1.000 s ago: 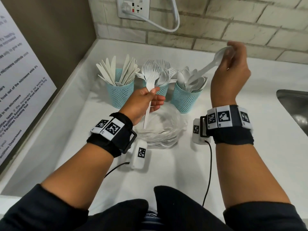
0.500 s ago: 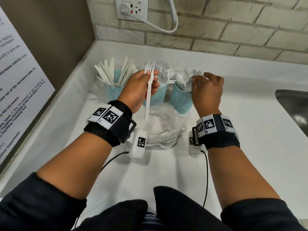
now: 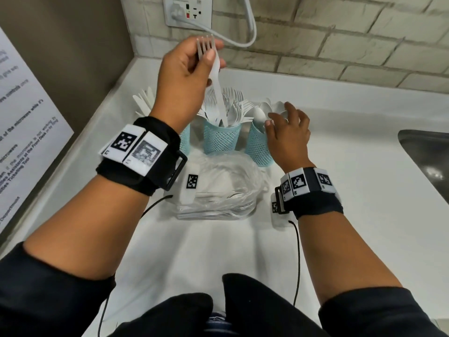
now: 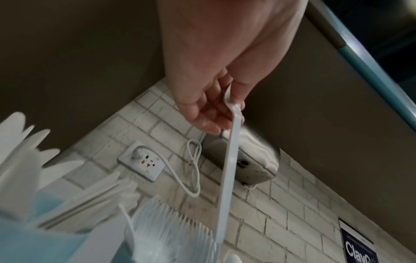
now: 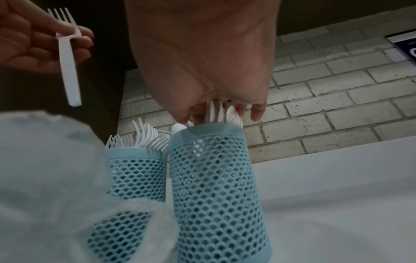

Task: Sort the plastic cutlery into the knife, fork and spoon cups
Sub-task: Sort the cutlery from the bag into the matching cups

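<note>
The left hand [image 3: 187,69] pinches a white plastic fork [image 3: 213,76] near its neck between thumb and fingers, tines up and handle hanging down, so the handle can go first into the fork cup [image 3: 222,139] directly below it. The tip of the handle sits among the forks already standing there. Gripping high by the head leaves the whole handle free to slide in.

The right hand [image 3: 288,132] rests on top of the spoon cup [image 3: 257,149], just to the right of the left hand. Its fingers are spread loosely over the spoon bowls, seemingly settling them; I cannot tell whether it grips any one spoon.

The knife cup [image 3: 185,139] stands mostly hidden behind the left wrist. A clear plastic bag [image 3: 226,188] with more cutlery lies on the white surface [image 3: 340,227] between the wrists, within easy reach.
</note>
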### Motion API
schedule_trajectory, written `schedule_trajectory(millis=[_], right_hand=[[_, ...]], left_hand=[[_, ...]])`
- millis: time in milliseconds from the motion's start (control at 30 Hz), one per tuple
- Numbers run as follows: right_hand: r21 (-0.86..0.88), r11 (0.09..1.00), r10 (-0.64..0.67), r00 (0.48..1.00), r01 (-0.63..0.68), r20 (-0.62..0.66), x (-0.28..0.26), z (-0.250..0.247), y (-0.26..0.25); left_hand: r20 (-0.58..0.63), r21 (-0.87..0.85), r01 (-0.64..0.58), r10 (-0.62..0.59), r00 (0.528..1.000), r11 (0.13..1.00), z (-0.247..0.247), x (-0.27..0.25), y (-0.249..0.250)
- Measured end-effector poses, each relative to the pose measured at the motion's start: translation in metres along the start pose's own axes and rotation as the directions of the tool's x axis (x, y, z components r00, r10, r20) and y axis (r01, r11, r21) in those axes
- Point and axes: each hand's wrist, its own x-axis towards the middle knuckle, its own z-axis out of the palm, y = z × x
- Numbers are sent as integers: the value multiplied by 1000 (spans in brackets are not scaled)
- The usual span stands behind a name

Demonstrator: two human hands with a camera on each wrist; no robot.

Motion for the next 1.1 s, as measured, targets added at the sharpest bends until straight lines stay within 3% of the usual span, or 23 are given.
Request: schedule_trajectory(millis=[133,300,533,600,667,767,833,933,1000,1033,1100], right_hand=[[-3,1000,-31,999,31,-33,1,3,4],[50,996,-64,994,69,-85,2,10,10],[44,998,-43,996,46,-73,2,10,8],[50,998,-40,996,44,-75,2,10,8],[46,998,-39,997,43,-69,2,10,8],[29,998,-48,997,49,-60,1,8,7],[12,998,-58,997,58,-45,1,7,7],[-11,998,-62,998,62,22,2,-1,3],[5,1000,-31,998,31,48,1,-7,-3],[31,999,-24,999,23,32,0,-9,-7],[95,992,-76,990,88,-117,-6,-13,-18]], left_hand=[[-83,111,-109,118,989,988,-3,10,-5],[-139,174,-27,51,989,984,-3,13,-30],[-81,288,49,-26,996,956,5,11,-51],[29,461,42,-63,998,886,7,10,-58],[136,682,31,-168,976,730,10,8,-67],[164,889,-9,-302,939,457,14,4,-67],[159,914,-34,-281,946,403,17,1,-63],[161,906,-103,-107,981,412,18,-8,-50],[198,861,-167,-14,980,480,18,-15,-40],[244,818,-189,-29,969,543,19,-18,-38],[379,751,-166,-211,901,639,19,-27,-37]])
